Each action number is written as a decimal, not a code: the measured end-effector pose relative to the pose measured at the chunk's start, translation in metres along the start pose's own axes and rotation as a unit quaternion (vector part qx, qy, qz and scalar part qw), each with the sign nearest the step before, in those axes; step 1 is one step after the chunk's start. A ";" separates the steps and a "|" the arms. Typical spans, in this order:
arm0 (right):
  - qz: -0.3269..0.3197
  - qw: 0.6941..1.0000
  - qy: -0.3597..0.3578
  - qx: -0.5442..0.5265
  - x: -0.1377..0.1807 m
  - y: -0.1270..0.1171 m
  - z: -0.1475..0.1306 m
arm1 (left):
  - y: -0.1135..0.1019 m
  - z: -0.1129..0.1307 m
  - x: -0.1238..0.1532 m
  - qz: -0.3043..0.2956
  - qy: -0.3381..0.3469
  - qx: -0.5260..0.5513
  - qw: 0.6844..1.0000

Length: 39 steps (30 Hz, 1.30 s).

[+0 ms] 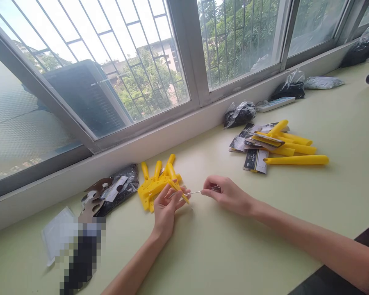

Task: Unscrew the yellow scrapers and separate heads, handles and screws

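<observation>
My left hand (167,207) is closed on a small yellow plastic piece (178,191), held tilted above the table. In my right hand (223,192) is a screwdriver, its thin metal shaft (192,192) pointing left and reaching the yellow piece. Its grip is mostly covered by my fingers, and my left fingers hide the tip. Just behind my left hand lies a heap of yellow plastic parts (153,187) with short handles and flat, holed heads.
Yellow long-handled tools (298,160) with printed cards lie at the right. Bags of black parts (240,114) line the windowsill. Left are a black plastic bag (129,182), cut cardboard (94,205) and a white packet (60,233). The window wall (199,119) bounds the table's far side.
</observation>
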State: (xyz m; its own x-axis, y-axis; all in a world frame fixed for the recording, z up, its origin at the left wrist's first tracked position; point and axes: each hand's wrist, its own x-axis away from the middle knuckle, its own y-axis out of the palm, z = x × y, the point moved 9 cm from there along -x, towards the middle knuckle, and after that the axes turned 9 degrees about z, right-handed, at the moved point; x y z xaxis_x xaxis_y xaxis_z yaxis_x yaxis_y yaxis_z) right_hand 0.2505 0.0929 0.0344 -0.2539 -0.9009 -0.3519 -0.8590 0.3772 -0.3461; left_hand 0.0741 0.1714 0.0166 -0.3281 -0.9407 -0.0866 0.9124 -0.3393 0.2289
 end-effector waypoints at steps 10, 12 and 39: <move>-0.003 0.999 0.039 0.032 0.004 0.004 0.007 | 0.002 0.001 0.001 -0.014 0.005 0.002 1.000; -0.007 0.999 0.038 0.037 0.004 0.004 0.007 | 0.002 0.001 0.001 -0.014 0.004 0.001 1.000; 0.018 1.000 -0.012 -0.018 0.000 -0.001 0.002 | 0.000 -0.001 0.000 -0.001 -0.003 -0.004 1.000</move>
State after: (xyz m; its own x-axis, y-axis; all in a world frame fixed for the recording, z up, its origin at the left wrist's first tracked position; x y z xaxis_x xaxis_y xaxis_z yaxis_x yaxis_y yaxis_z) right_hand 0.2525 0.0931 0.0333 -0.2743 -0.8817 -0.3839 -0.8650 0.4006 -0.3021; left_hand 0.0741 0.1717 0.0156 -0.3312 -0.9400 -0.0820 0.9135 -0.3412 0.2214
